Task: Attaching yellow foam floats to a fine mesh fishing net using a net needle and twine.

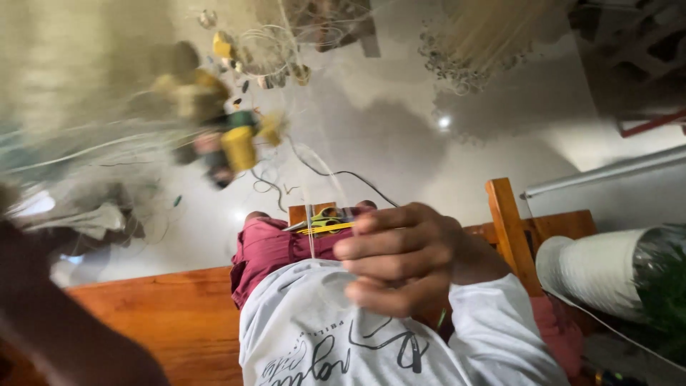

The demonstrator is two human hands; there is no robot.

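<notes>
At picture centre the right hand [400, 257] is clenched around small yellow-handled scissors [325, 223], light, stiff and best held by the loops, their long axis running three to nine o'clock, blades pointing nine; the blurred left hand's [64, 322] grip can't be told.

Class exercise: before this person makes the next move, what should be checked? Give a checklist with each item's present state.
1. Right hand grip closed: ok, the fingers are curled shut.
2. Thread held in that grip: cannot tell; it runs just beside the knuckles.
3. Scissors within reach: ok, the yellow-green pair lies just beyond the fingers.
4. Left arm steady: not ok, it is motion-blurred and its hand cannot be made out.
5. Yellow spools on the floor free of tangles: cannot tell, too blurred.
</notes>
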